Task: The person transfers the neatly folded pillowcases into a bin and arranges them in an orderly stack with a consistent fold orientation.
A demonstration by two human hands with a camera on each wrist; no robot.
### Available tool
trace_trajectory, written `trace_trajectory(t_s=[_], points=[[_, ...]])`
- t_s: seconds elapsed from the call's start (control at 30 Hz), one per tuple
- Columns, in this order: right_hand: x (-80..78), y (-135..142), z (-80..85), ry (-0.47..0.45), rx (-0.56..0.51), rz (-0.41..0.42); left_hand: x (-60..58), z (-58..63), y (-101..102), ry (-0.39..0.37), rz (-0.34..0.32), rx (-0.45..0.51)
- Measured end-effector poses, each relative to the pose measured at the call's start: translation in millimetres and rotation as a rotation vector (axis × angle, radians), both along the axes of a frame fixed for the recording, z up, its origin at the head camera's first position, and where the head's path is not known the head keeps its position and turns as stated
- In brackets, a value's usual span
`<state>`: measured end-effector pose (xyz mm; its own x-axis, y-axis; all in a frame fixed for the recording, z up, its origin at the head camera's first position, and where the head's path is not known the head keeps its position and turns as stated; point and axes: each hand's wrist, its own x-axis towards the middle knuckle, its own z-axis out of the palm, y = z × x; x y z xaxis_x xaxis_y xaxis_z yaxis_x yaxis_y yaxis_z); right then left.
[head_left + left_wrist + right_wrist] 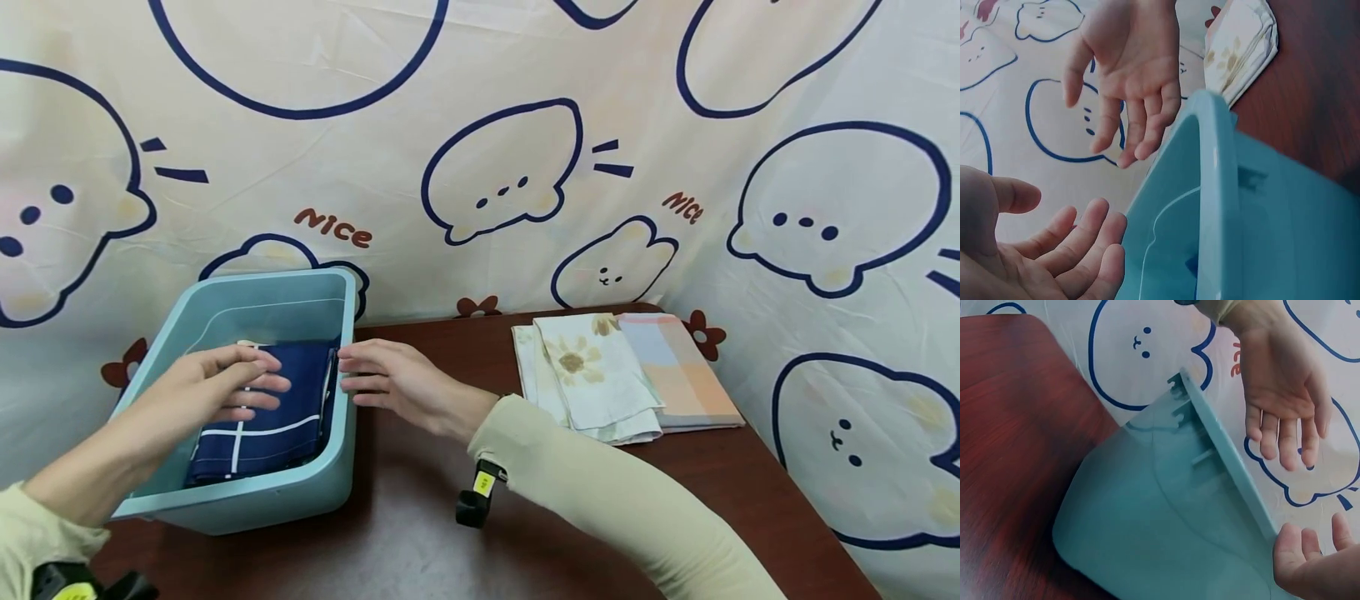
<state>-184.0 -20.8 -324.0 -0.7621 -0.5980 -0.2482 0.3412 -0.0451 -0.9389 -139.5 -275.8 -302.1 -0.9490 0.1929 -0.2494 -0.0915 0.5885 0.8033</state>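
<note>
A light blue plastic bin [277,492] stands on the left of the table, and a folded navy cloth with white lines [281,442] lies inside it. Over the bin's opening hovers my left hand [213,387], its fingers loosely extended and holding nothing. My right hand [408,385] is at the bin's right rim, palm facing left, with nothing in its grasp; whether the fingertips touch the rim I cannot tell. In the left wrist view both palms face up or inward beside the bin wall [1219,206].
To the right on the dark brown table [450,542] lie a folded white cloth with flowers [592,375] and a folded pastel checked cloth [682,371], the white one partly overlapping it. A cartoon-printed curtain [375,167] hangs behind and along the right side.
</note>
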Motion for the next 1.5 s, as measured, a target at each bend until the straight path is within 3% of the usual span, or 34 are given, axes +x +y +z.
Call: trace_trajectory(t_s=[0.3,0.57,0.8,1.13,1.5], points=[[-2.8,18,-8.7,0.033,0.040,-0.025,2.6,-4.0,9,-0.034,0.014,0.086],[-1.9,32,-13.4,0.131,0.123,-0.025,3.6,-6.2,20,-0.032,0.041,0.138],[-2.7,47,-20.2,0.145,0.157,-0.031,4.8,-6.4,29,-0.043,0.041,0.166],[-6.0,68,-35.1,0.218,0.248,-0.071,0.8,-10.1,39,-0.005,0.049,0.166],[-12.2,94,-54.0,0.265,0.341,-0.068,-0.3,-8.5,64,0.043,0.049,0.208]])
